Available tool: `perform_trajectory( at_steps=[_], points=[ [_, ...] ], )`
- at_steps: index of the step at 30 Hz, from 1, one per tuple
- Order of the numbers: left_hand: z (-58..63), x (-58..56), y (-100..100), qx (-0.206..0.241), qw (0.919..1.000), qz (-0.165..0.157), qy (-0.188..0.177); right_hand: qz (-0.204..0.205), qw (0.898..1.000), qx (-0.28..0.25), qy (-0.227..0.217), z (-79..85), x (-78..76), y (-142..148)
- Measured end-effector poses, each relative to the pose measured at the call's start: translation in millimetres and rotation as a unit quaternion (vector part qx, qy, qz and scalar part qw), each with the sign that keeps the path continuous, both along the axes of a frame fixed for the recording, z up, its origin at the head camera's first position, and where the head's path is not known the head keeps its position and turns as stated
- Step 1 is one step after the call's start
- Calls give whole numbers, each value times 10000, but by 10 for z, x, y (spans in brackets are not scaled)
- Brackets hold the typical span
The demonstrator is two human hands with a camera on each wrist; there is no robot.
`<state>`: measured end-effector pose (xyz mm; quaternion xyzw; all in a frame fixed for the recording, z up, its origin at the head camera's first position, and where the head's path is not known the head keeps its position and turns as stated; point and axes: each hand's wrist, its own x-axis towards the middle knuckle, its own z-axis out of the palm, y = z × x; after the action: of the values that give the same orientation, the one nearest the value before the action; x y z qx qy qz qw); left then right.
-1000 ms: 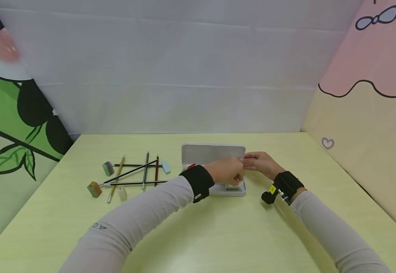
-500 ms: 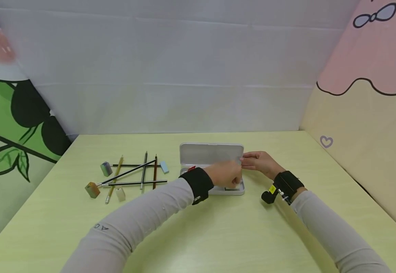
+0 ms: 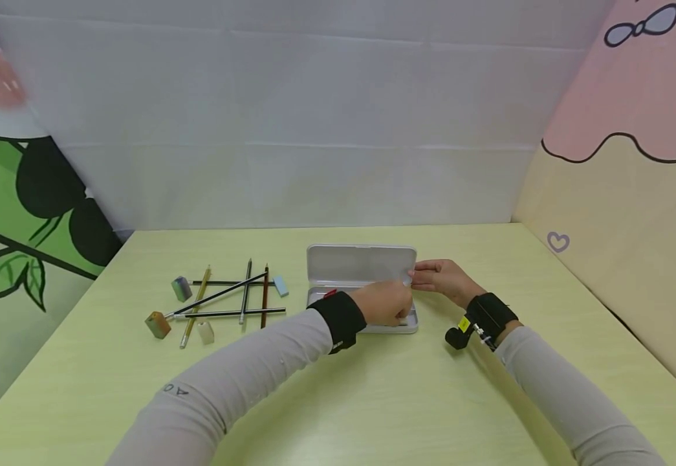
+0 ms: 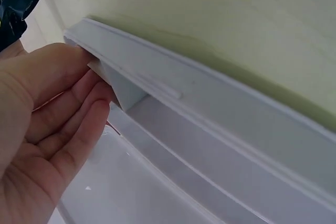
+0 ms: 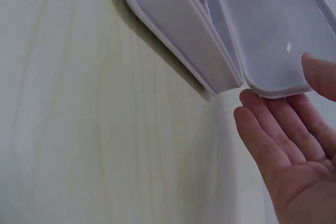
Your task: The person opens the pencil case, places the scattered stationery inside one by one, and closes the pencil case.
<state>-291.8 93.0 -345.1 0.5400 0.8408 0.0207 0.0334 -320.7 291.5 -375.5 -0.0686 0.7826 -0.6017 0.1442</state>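
Observation:
A white pencil case (image 3: 338,262) stands with its lid raised on the table. My left hand (image 3: 383,303) reaches over the right end of its tray; in the left wrist view, the curled fingers (image 4: 79,145) and thumb pinch a small pale block (image 4: 105,74) at the tray wall. Most of that block is hidden by the hand. My right hand (image 3: 448,281) holds the lid (image 5: 278,40) by its right edge, thumb (image 5: 320,77) on the inner side and nearly straight fingers behind. Part of the tray lies hidden under my left hand and wrist strap.
Left of the case, several pencils (image 3: 221,315) lie crossed on the table. Around them are a brown eraser (image 3: 158,325), a purple-green eraser (image 3: 181,288), a white eraser (image 3: 206,332) and a blue eraser (image 3: 280,285). A grey-white wall rises behind the table.
My left hand has shifted slightly within the case's right end, and its fingers have turned a little. The right hand stays at the lid. The pencils and loose erasers have not moved.

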Motion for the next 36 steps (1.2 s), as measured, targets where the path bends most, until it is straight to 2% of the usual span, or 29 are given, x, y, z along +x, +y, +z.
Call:
perform_trajectory(
  at_steps=[6,10,17,22,30,33,36],
  points=[
    [-15,-12,-4,-48,10000,85,-1,12,10000,41,-2,1,3,-2],
    [4,-15,-51,-37,9998,136,-134,40,9999,114,30,4,3,-25],
    [99,-36,-154,207,9985,72,-505,9,9999,100,-45,-20,-23,-50],
    [195,-55,-237,310,9980,138,-525,9,9999,125,-76,-20,-38,-70],
    [294,-51,-497,224,9972,471,-527,130,9995,280,-45,2,-35,-126],
    [328,-48,-650,204,9965,568,-575,95,9995,286,-64,7,-34,-124],
    [417,-69,-878,240,9951,617,-732,174,9995,275,-18,20,-48,-154]
  ],
)
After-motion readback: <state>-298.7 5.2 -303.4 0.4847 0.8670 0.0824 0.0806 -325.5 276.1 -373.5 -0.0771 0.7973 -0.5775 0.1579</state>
